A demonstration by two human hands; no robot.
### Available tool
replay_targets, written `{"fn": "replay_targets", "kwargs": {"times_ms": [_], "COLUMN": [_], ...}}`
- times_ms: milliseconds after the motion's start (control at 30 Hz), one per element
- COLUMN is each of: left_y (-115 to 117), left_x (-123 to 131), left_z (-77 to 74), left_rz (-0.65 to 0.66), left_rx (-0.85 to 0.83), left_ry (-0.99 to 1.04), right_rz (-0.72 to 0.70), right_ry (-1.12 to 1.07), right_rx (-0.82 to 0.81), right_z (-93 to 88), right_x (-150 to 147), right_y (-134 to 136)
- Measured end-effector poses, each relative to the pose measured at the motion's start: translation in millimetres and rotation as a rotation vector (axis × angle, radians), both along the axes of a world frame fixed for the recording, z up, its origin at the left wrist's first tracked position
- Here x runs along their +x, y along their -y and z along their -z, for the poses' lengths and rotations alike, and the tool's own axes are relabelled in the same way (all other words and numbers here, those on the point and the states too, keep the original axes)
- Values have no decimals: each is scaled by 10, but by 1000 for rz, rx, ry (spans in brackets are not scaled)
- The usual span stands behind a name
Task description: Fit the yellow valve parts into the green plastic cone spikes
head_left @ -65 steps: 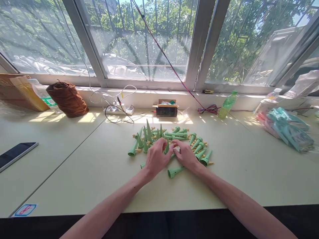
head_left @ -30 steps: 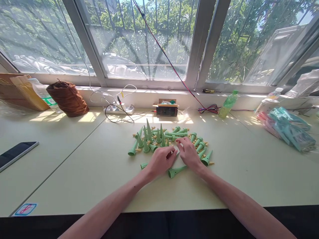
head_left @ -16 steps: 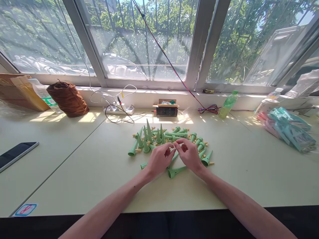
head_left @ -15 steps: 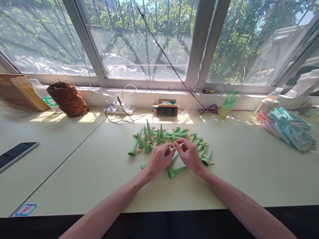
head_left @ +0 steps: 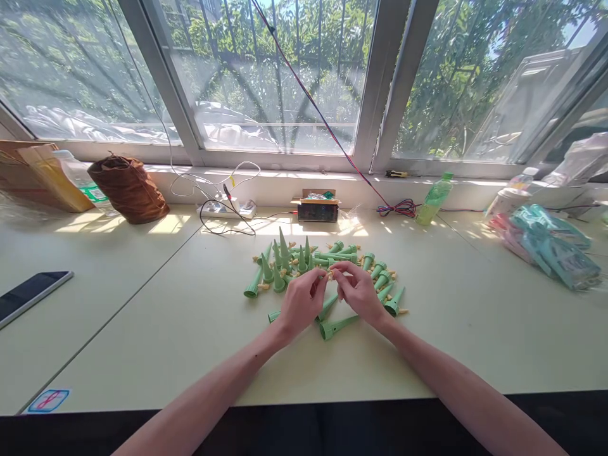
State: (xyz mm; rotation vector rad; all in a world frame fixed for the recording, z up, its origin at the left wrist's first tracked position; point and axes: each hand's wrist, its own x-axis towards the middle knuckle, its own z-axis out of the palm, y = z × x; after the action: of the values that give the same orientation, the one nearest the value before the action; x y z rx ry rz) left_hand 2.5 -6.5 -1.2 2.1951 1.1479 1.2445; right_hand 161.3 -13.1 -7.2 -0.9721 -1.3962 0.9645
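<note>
A pile of green plastic cone spikes [head_left: 332,256] with small tan tips lies on the pale table [head_left: 190,316]. Some cones stand upright and others lie flat. My left hand [head_left: 300,303] and my right hand [head_left: 360,294] meet just in front of the pile, fingertips pinched together on a small tan piece [head_left: 331,275]. A green cone [head_left: 327,306] lies slanted between the two hands; whether my left hand grips it is hidden. Another cone [head_left: 336,327] lies on the table under my right wrist.
A phone [head_left: 29,294] lies at the left. A brown bag [head_left: 129,189], a cardboard box [head_left: 38,174], cables [head_left: 223,212], a small open box [head_left: 317,206], a green bottle [head_left: 434,199] and teal packets [head_left: 551,247] line the window side. The table's front edge [head_left: 304,400] runs below.
Both hands lifted off the pile and drew together. My right hand picked up a small tan piece, and the fingertips of both hands now close on it.
</note>
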Motion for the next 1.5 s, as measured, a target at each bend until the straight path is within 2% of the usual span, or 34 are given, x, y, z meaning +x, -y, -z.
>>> {"fn": "replay_targets", "kwargs": {"times_ms": [200, 433, 600, 733, 833, 1033, 1233, 1500], "left_y": [8, 10, 11, 17, 19, -8, -36, -23], "left_x": [13, 18, -5, -3, 5, -2, -31, -17], "left_z": [-21, -26, -55, -79, -79, -39, -1, 5], "left_rz": [-2, 4, -124, -227, -244, -242, -134, -64], "left_rx": [15, 53, 137, 68, 10, -66, -58, -50], "left_ry": [-11, 1, 85, 140, 67, -126, -302, -316], "right_rz": [-80, -108, -109, -59, 0, 81, 93, 100], "right_ry": [-79, -118, -141, -162, -178, -187, -170, -145], "right_rx": [-85, -122, -142, -143, -129, -122, -120, -116], "right_z": [-4, 5, 6, 11, 1, -13, -16, 4], "right_x": [-7, -9, -15, -10, -4, 0, 0, 5], "right_y": [-9, -22, -23, -35, -40, -44, -39, -43]}}
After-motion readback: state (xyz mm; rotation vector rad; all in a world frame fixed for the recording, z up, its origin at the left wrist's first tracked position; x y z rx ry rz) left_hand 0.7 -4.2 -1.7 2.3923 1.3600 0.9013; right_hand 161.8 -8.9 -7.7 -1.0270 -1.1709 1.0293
